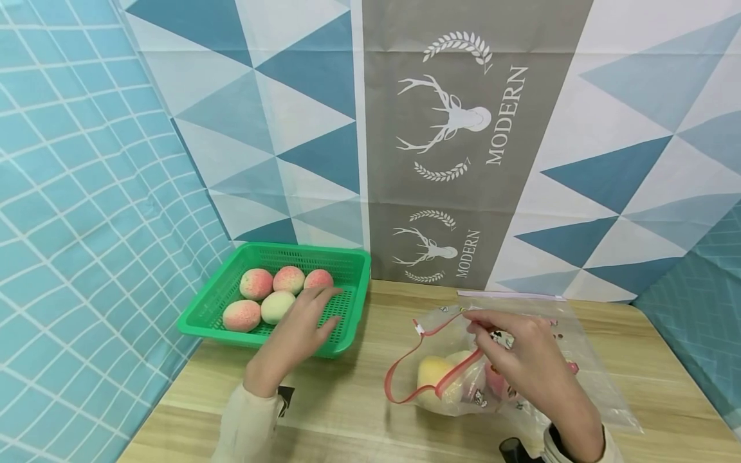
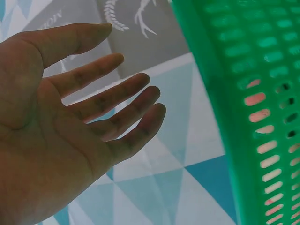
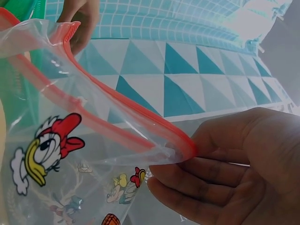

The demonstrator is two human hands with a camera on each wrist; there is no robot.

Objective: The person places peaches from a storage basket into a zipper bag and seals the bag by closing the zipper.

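Observation:
My left hand [image 1: 300, 325] hovers over the right part of a green plastic basket [image 1: 360, 283], fingers extended and holding nothing. Inside the basket lie several pink-and-cream peaches [image 1: 256, 283], and one pale peach [image 1: 278, 307] sits close to the hand. In the left wrist view the palm and spread fingers show beside the basket's slotted wall [image 2: 211, 70]. With thumb and fingers my right hand [image 1: 535, 360] pinches the red zip edge of a clear cartoon-printed zip bag [image 3: 93, 159]. The bag's mouth gapes toward the left. A yellow fruit [image 1: 434, 374] and other round fruits rest in it.
Under the printed bag lies another clear bag with a pale zip strip [image 1: 509, 295] on the wooden table [image 1: 347, 411]. Patterned cloth [image 1: 312, 128] hangs behind the table, and blue checked cloth [image 1: 75, 212] stands at the left. A small black item [image 1: 285, 395] lies near the left sleeve.

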